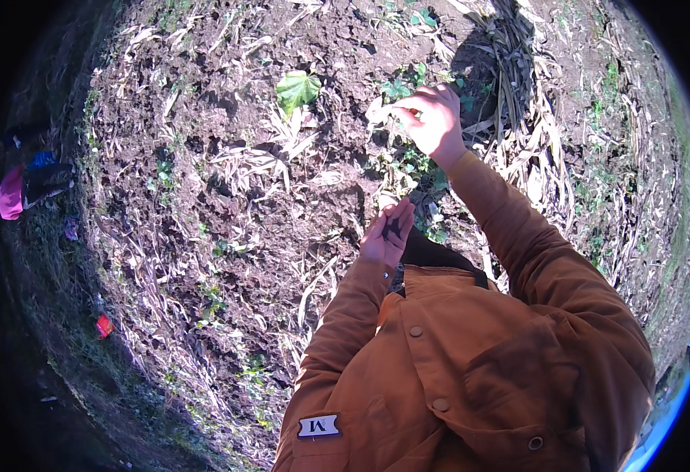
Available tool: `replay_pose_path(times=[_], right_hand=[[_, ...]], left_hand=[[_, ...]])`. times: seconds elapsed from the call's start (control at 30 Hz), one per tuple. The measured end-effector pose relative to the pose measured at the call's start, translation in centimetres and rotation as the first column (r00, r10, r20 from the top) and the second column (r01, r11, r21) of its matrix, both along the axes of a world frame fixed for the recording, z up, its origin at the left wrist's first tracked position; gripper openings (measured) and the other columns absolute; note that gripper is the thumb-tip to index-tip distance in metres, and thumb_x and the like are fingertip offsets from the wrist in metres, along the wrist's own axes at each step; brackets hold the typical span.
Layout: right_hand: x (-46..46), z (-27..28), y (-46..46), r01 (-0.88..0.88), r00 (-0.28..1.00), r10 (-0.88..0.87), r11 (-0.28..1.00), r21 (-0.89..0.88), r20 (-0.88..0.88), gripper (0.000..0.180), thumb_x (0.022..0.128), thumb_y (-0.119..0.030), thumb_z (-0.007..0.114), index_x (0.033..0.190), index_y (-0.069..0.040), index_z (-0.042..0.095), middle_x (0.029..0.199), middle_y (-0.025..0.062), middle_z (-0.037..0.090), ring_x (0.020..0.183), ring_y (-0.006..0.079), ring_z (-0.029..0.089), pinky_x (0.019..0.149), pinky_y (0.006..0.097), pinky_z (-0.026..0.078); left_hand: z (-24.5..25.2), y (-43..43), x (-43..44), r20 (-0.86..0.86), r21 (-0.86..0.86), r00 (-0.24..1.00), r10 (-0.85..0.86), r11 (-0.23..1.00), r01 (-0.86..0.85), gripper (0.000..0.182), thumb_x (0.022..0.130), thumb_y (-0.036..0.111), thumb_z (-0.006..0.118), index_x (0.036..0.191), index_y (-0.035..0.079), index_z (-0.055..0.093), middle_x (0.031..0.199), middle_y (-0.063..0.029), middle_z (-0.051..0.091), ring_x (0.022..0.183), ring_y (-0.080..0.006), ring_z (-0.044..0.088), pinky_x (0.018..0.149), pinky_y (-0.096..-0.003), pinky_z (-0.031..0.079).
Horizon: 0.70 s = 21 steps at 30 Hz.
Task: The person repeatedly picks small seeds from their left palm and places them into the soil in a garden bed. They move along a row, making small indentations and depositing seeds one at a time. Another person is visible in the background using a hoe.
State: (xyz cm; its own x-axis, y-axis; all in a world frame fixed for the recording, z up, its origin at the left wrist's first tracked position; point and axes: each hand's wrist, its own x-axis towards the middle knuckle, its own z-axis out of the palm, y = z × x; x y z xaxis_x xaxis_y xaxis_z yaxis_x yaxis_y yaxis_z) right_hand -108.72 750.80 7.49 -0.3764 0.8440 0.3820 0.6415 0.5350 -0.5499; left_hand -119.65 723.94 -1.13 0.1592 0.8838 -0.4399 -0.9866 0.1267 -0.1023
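My left hand [387,233] is held low in front of my body, palm up with the fingers extended. A dark patch [392,229] lies across the palm; I cannot tell whether it is small dark material or shadow. Farther forward and to the right, my right hand [433,123] is raised with thumb and fingertips drawn together. Glare washes it out, so anything pinched there cannot be made out. Below and around the hands grow low green leafy plants [401,171] on the soil [333,236].
A band of dry corn stalks and leaves [513,65] runs along the right. A broad green leaf [298,91] stands ahead to the left. Off at the left edge are a pink item [11,193], a blue item [43,159] and a red packet [104,325].
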Motion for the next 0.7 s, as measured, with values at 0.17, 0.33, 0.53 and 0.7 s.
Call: replay_pose_path(times=[0.17, 0.33, 0.53, 0.7], right_hand=[[4.4, 4.6, -8.4, -0.178, 0.978, 0.191, 0.974, -0.143, 0.086, 0.008, 0.081, -0.02, 0.088, 0.082, -0.017, 0.081, 0.086, -0.0007, 0.069, 0.096, 0.0263, 0.062, 0.106, 0.0509, 0.047], [5.9, 5.9, -13.6, -0.198, 0.928, 0.246, 0.962, -0.19, 0.279, 0.02, 0.079, -0.028, 0.084, 0.09, -0.013, 0.077, 0.096, 0.0013, 0.064, 0.108, 0.0255, 0.06, 0.129, 0.0577, 0.031], [7.2, 4.4, -14.7, -0.094, 0.941, 0.114, 0.993, -0.076, 0.319, 0.012, 0.076, -0.023, 0.078, 0.08, -0.012, 0.075, 0.092, 0.0019, 0.066, 0.105, 0.0243, 0.062, 0.127, 0.0557, 0.035], [8.9, 3.2, -15.0, -0.061, 0.944, 0.093, 0.992, -0.107, 0.317, 0.011, 0.079, -0.023, 0.079, 0.076, -0.014, 0.073, 0.087, 0.0, 0.062, 0.1, 0.0234, 0.061, 0.128, 0.0568, 0.034]], left_hand=[[-0.2, 2.5, 1.6, -0.017, -0.006, 0.996, -0.086, 0.996, 0.086, 0.036, 0.12, 0.026, 0.041, 0.135, 0.001, 0.062, 0.146, -0.0191, 0.067, 0.135, -0.032, 0.066, 0.115, -0.043, 0.058], [0.6, 5.4, 3.3, -0.042, 0.071, 0.977, -0.209, 0.975, 0.212, 0.042, 0.121, 0.034, 0.039, 0.141, 0.006, 0.063, 0.145, -0.0143, 0.066, 0.134, -0.0283, 0.065, 0.115, -0.0455, 0.055], [3.0, 6.7, 6.1, -0.189, -0.072, 0.932, -0.308, 0.951, 0.3, 0.046, 0.121, 0.035, 0.031, 0.14, 0.005, 0.061, 0.145, -0.0156, 0.064, 0.135, -0.0276, 0.063, 0.118, -0.0445, 0.053], [3.1, 7.0, 6.9, -0.073, -0.048, 0.929, -0.363, 0.932, 0.36, 0.043, 0.12, 0.033, 0.039, 0.147, 0.006, 0.059, 0.15, -0.0143, 0.063, 0.14, -0.0273, 0.061, 0.121, -0.0446, 0.05]])
